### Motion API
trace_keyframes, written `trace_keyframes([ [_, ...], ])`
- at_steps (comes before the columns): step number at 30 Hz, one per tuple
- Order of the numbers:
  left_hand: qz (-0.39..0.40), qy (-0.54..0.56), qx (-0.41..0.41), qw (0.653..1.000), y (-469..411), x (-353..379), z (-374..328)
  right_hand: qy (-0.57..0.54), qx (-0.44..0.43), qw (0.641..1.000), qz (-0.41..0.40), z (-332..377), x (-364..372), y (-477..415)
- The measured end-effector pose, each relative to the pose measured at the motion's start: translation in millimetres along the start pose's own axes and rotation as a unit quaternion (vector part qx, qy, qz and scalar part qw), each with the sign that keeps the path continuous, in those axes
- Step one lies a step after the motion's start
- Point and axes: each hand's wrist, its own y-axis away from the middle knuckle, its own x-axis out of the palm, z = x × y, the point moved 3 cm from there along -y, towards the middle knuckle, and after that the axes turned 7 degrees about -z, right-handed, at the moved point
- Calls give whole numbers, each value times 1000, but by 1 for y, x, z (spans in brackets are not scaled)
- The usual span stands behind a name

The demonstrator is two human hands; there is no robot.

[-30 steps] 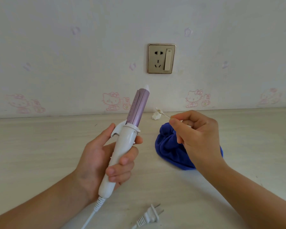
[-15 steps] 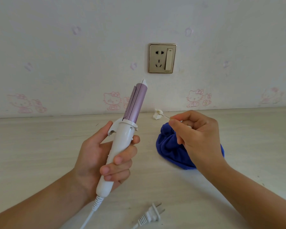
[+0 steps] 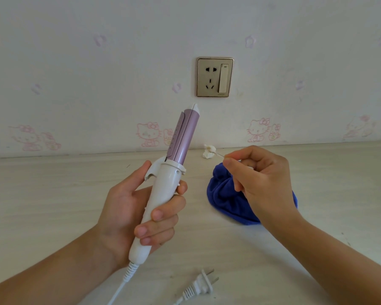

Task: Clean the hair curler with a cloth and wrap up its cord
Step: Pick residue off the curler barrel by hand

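My left hand (image 3: 130, 219) grips the white handle of the hair curler (image 3: 163, 190), which stands nearly upright with its lilac barrel tilted to the right toward the wall. Its white cord (image 3: 119, 289) runs off the bottom edge, and the white plug (image 3: 199, 287) lies loose on the table. My right hand (image 3: 260, 183) pinches a thin cotton swab (image 3: 219, 154) between thumb and forefinger, tip pointing left. This hand hovers over the crumpled blue cloth (image 3: 227, 201) and hides part of it.
A pale wooden table (image 3: 53, 194) meets a wall with pink cartoon cat prints. A gold wall socket with a switch (image 3: 215, 77) sits above the curler. A small white crumpled wad (image 3: 208, 151) lies by the wall behind the swab's tip.
The curler has turned in my left hand, so its clamp and the barrel's seam now face me. My right hand with the swab has barely moved.
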Motion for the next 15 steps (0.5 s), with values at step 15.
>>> trace_keyframes([
  [15,-220,-290,92,927,-2,-19,19,18,-18,999,-28,9,-13,-13],
])
